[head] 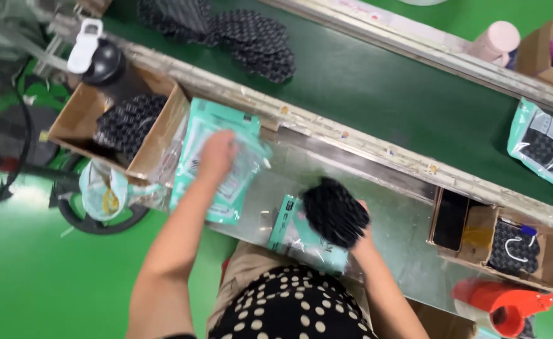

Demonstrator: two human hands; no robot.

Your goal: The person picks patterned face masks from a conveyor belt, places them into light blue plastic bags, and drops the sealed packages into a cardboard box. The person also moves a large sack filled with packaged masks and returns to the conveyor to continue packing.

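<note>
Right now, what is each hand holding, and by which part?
The right hand holds a black textured item by its lower right edge. The left hand rests on the stack of teal pouches; whether it holds one cannot be told.

Left hand (217, 154) rests flat on a stack of teal-edged clear pouches (217, 169), fingers spread. Right hand (358, 242) grips a black patterned fabric piece (334, 212), over a single teal pouch (301, 235) lying just left of it on the metal table (402, 232). Cardboard box (75, 122) with more black pieces sits left of the left hand. Red tape dispenser (502, 304) lies well right of the right hand.
</note>
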